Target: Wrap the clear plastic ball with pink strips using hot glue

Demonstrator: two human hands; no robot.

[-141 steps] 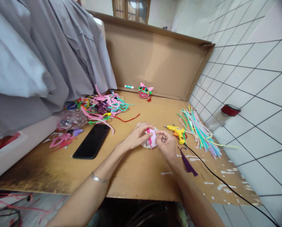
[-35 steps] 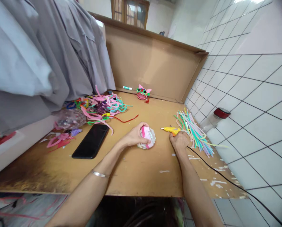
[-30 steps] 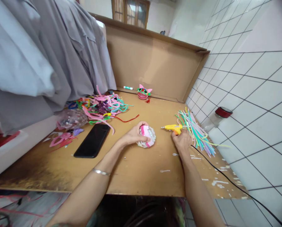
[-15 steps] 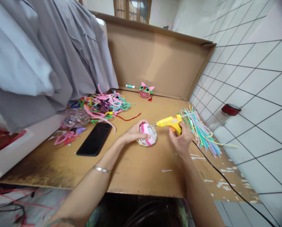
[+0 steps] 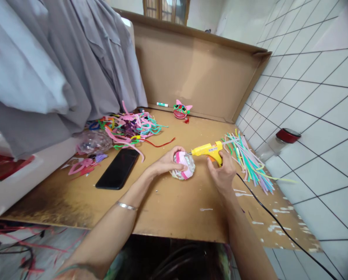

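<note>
My left hand (image 5: 168, 162) grips a round ball (image 5: 190, 168) wrapped in pale fuzzy stems, with pink and white bands across it. A yellow glue gun (image 5: 203, 150) is held in my right hand (image 5: 224, 171), its metal nozzle pointing left and at the upper part of the ball. Whether the tip touches the surface is too small to tell. A clear glue stick comes out of the gun's back, and a black cord (image 5: 267, 208) runs down to the right.
A black phone (image 5: 117, 169) lies left of my left forearm. Tangled coloured stems (image 5: 139, 125) are behind it; a bundle of pastel stems (image 5: 251, 163) lies right. A decorated animal head (image 5: 181, 110), a marker (image 5: 162, 104) and a red-lidded jar (image 5: 287, 136) stand farther back.
The glue gun's nozzle has moved slightly left, over the banded part of the ball. My left hand keeps its grip, and the whole view has shifted a little.
</note>
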